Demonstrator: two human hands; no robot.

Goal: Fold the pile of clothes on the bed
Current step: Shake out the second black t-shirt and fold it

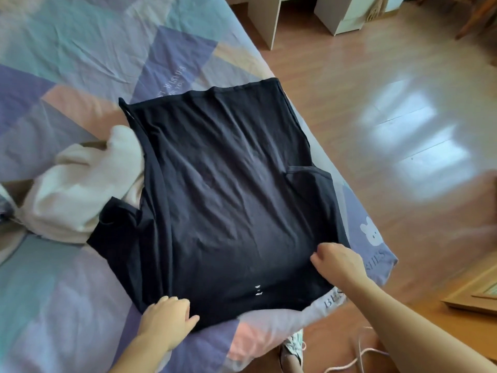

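The black shirt (pixel 223 200) lies spread flat at the bed's (pixel 67 278) near corner, long axis running from 6 o'clock, at the person, toward 12. The left hand (pixel 166 321) pinches its near edge at about 7 o'clock; the right hand (pixel 336 262) grips the shoulder at 4, fingers curled into the cloth. A cream garment (pixel 80 189) sits bunched at 9, partly under the shirt's side (still unfolded, it seems). The next fold likely runs across the long axis, both hands equally near.
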